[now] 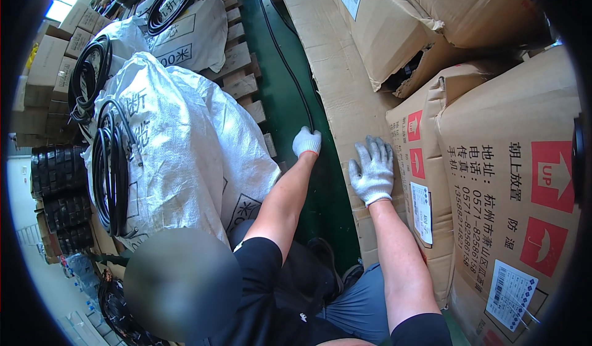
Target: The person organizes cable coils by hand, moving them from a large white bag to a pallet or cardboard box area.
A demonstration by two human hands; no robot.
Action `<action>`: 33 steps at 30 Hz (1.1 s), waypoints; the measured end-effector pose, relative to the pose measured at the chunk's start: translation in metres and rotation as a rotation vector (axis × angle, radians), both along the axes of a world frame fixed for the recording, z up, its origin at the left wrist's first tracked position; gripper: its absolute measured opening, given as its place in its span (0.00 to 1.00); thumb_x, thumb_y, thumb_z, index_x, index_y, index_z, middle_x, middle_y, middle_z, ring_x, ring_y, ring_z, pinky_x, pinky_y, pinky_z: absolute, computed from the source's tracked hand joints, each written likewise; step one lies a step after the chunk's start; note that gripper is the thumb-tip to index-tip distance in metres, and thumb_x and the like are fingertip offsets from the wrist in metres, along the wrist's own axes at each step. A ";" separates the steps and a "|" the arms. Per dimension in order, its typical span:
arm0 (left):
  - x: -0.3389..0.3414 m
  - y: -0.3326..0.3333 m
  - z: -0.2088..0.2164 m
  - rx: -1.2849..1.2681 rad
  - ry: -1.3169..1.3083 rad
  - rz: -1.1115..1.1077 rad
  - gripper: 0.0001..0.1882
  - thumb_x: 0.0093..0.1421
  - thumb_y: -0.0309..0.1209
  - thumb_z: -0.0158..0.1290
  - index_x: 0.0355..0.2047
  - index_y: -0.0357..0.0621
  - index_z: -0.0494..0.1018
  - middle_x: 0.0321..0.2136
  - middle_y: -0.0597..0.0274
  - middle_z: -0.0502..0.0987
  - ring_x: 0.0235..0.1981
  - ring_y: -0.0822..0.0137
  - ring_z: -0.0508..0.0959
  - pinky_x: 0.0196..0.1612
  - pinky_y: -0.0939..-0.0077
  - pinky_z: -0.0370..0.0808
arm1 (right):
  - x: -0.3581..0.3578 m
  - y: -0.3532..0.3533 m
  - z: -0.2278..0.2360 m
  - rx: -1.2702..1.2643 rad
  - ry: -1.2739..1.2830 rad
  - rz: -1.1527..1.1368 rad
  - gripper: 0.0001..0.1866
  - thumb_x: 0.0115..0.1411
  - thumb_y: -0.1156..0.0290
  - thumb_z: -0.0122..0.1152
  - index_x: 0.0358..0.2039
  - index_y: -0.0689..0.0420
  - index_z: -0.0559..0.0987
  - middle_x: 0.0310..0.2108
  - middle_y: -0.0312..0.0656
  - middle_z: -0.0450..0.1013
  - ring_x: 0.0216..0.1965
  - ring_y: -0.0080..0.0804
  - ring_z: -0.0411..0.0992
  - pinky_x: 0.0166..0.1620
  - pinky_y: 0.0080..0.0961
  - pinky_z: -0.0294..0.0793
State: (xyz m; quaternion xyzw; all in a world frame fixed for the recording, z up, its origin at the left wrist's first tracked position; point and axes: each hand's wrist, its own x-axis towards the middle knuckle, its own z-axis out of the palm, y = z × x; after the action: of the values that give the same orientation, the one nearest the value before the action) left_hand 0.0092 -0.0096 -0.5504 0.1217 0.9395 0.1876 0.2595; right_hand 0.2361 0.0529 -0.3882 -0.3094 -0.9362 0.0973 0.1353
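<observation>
My left hand, in a white knit glove, is closed round a black cable. From there the cable runs away from me over the green floor toward the top edge. To its right, my right hand lies palm down with fingers spread, in a white and grey work glove. It seems to rest on a brown cardboard sheet, beside a big carton with red printed marks. Nothing shows in that hand. The glove hides the piece of cable within my left grip.
White woven sacks bulge at left, with black cable coils on them. Wooden pallets edge the green floor strip. Large cartons crowd the right; one further carton is torn. A blurred patch covers the lower left.
</observation>
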 end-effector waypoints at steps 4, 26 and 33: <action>0.011 0.010 0.010 0.164 0.132 -0.099 0.24 0.72 0.51 0.54 0.56 0.48 0.83 0.50 0.44 0.87 0.54 0.42 0.85 0.57 0.49 0.81 | -0.002 -0.003 -0.004 -0.008 0.029 0.007 0.26 0.66 0.56 0.66 0.62 0.50 0.80 0.69 0.53 0.71 0.72 0.58 0.66 0.77 0.61 0.58; -0.055 -0.051 0.306 0.543 0.084 -0.334 0.22 0.71 0.47 0.58 0.49 0.40 0.86 0.41 0.45 0.89 0.45 0.52 0.88 0.51 0.62 0.82 | 0.001 -0.002 -0.006 -0.013 0.048 0.001 0.27 0.66 0.54 0.64 0.62 0.51 0.79 0.70 0.53 0.70 0.74 0.58 0.63 0.80 0.57 0.53; -0.113 -0.077 0.387 0.732 0.195 -0.165 0.20 0.72 0.43 0.60 0.51 0.39 0.86 0.41 0.52 0.89 0.43 0.61 0.87 0.51 0.66 0.81 | -0.001 -0.003 -0.002 -0.020 0.065 0.010 0.26 0.66 0.55 0.65 0.61 0.53 0.80 0.70 0.55 0.70 0.73 0.59 0.63 0.80 0.56 0.54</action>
State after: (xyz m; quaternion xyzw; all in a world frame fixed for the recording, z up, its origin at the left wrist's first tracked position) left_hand -0.1042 -0.0865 -0.1636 0.2988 0.8177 0.4764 0.1229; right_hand 0.2356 0.0503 -0.3897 -0.3028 -0.9318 0.1173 0.1623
